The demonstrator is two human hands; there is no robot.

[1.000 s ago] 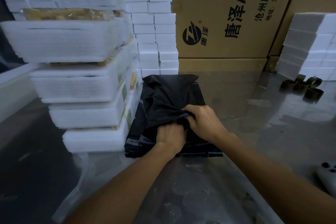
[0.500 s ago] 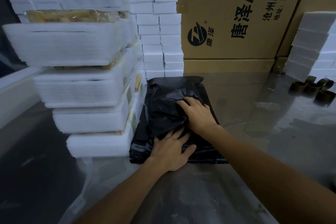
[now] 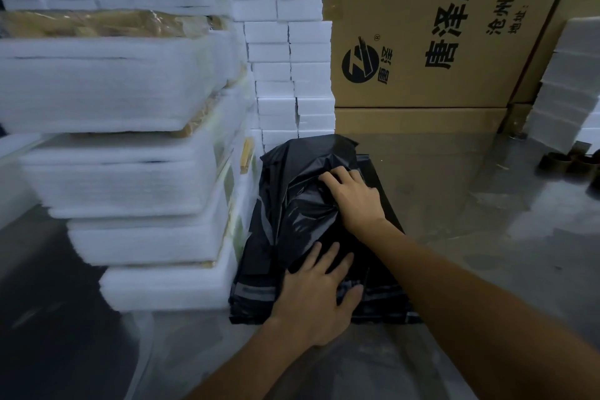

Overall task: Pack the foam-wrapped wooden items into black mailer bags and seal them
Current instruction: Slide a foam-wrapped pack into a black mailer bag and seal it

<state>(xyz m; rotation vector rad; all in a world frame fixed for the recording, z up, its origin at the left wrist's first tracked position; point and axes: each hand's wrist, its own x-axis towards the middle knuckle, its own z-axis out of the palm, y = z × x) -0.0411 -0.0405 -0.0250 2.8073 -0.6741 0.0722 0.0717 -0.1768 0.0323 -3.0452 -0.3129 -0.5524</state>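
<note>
Black mailer bags [image 3: 302, 204]: left hand [image 3: 316, 295] flat, spread on stack; right hand [image 3: 354, 196] pinching top bag.

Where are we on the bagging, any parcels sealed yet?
No sealed parcel shows. In hand: the left hand lies flat on the pile of black mailer bags, while the right hand grips the crumpled top bag, apparently separating it. Left to do: the whole stack of foam-wrapped items beside the pile, none bagged yet.
</note>
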